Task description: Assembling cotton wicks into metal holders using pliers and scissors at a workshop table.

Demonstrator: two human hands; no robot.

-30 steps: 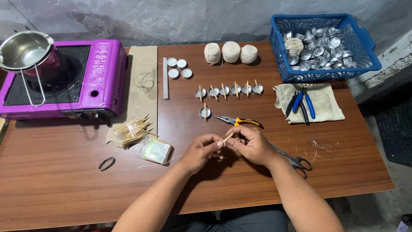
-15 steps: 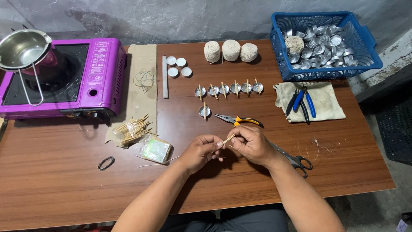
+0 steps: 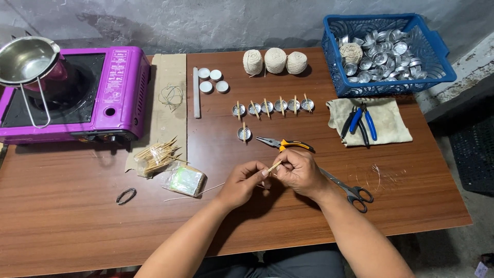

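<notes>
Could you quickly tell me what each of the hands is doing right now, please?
Left hand: closed, pinching the small wooden stick.
Right hand: closed on the same stick.

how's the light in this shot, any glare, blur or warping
Head view: soft, even light from above, with faint shadows under the hands, left hand and right hand; mild glare on the steel pot and the tins in the blue basket; sharp focus with no motion blur; wide-angle bowing shows along the table edges.
</notes>
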